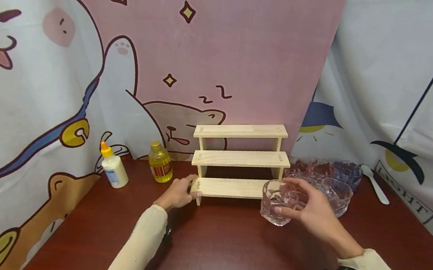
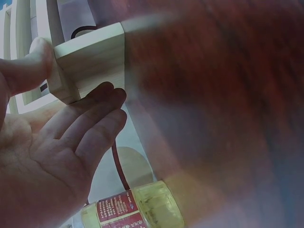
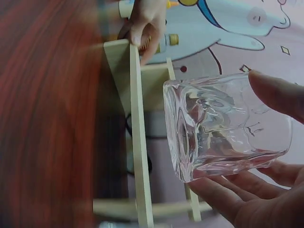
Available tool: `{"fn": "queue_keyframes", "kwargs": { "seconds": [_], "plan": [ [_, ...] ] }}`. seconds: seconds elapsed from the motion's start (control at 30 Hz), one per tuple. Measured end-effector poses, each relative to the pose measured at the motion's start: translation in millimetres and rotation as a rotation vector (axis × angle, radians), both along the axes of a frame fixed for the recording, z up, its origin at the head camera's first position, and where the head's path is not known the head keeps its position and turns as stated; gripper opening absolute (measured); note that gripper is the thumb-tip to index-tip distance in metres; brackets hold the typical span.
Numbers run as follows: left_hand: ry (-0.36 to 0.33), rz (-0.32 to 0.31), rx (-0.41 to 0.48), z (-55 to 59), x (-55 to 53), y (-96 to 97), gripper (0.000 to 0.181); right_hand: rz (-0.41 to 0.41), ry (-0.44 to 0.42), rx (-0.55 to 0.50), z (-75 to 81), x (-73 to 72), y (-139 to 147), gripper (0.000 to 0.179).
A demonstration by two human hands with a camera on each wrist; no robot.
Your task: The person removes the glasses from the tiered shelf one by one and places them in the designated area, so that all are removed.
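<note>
A three-tier wooden shelf rack (image 1: 243,157) stands on the dark red table. At the left end of its lowest board is my left hand (image 1: 179,192); in the left wrist view its thumb (image 2: 40,52) presses the board's edge and the fingers lie along the side panel (image 2: 99,59). My right hand (image 1: 313,213) holds a clear, pinkish drinking glass (image 1: 272,202) near the right end of that board. In the right wrist view the glass (image 3: 228,126) sits between thumb and fingers, in front of the rack and apart from the tabletop.
Several clear, pink and bluish glasses (image 1: 337,194) stand behind my right hand, a white spoon (image 1: 375,184) beside them. Left of the rack are a yellow oil bottle (image 1: 161,164) and a white glue bottle (image 1: 115,170) with an orange tip. A printed cloth (image 1: 249,46) hangs behind the table.
</note>
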State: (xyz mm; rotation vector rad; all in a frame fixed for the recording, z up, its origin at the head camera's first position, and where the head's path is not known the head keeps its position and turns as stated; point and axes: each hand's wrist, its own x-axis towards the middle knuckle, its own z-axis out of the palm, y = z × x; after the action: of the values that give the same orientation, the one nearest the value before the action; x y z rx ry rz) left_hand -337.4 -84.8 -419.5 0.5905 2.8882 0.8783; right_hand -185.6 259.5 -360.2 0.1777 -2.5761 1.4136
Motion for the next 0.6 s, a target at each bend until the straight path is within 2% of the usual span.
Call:
{"fn": "queue_keyframes", "kwargs": {
  "seconds": [0.13, 0.23, 0.43, 0.6],
  "plan": [
    [0.006, -0.013, -0.004, -2.9, 1.1, -0.1, 0.058, -0.052, -0.036, 0.075, -1.2, 22.0, 25, 0.08],
    [0.016, -0.004, -0.006, -2.1, 1.7, -1.4, 0.058, -0.073, -0.064, 0.099, -5.4, 32.0, 46, 0.081],
    [0.017, 0.004, -0.006, 2.0, 1.2, -1.9, 0.058, -0.099, -0.078, 0.143, -21.3, 39.6, 93, 0.076],
    [0.005, -0.005, -0.009, -0.4, 0.4, -0.3, 0.058, -0.149, -0.128, 0.165, -37.4, 41.3, 127, 0.078]
  ]
}}
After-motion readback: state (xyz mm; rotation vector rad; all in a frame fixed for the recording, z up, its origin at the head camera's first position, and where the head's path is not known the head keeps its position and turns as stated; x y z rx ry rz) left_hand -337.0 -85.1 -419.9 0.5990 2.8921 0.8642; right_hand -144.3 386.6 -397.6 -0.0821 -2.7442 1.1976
